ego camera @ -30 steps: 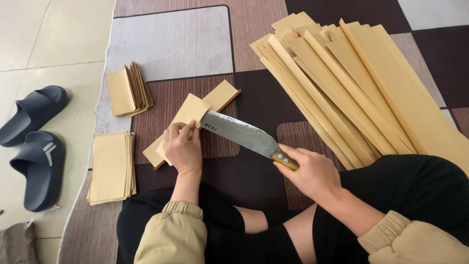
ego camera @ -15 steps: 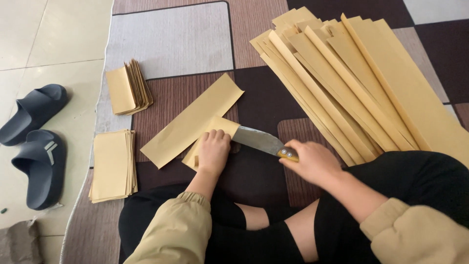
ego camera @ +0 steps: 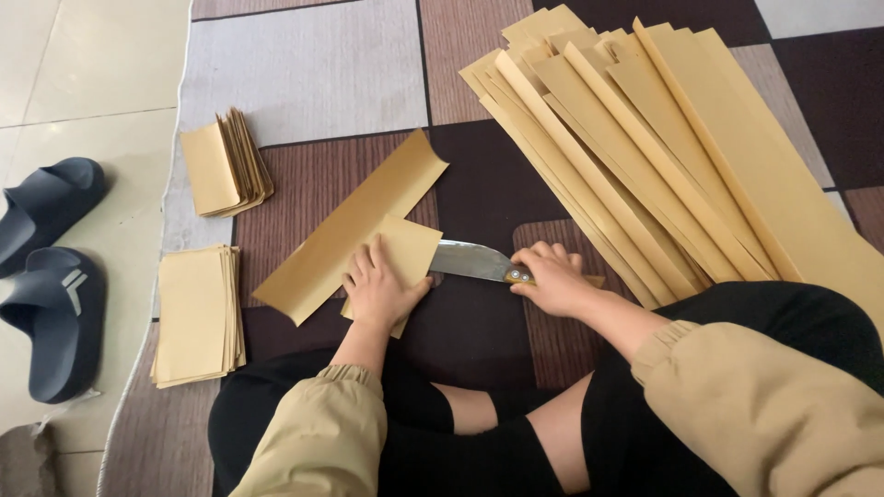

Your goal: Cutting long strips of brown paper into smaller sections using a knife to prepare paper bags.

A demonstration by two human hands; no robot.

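- Head view: the left hand [ego camera: 379, 287] lies flat, fingers spread, pinning a folded yellow paper piece [ego camera: 401, 253] on the patterned rug [ego camera: 304, 64].
- The right hand [ego camera: 551, 278] is clenched round the handle of a knife [ego camera: 471, 260], blade slid into the fold.
- Best to press near the crease with fingertips clear of the edge.
- A long paper strip [ego camera: 345, 225] lies beneath; the cut stacks [ego camera: 195, 313] are well apart to the left.
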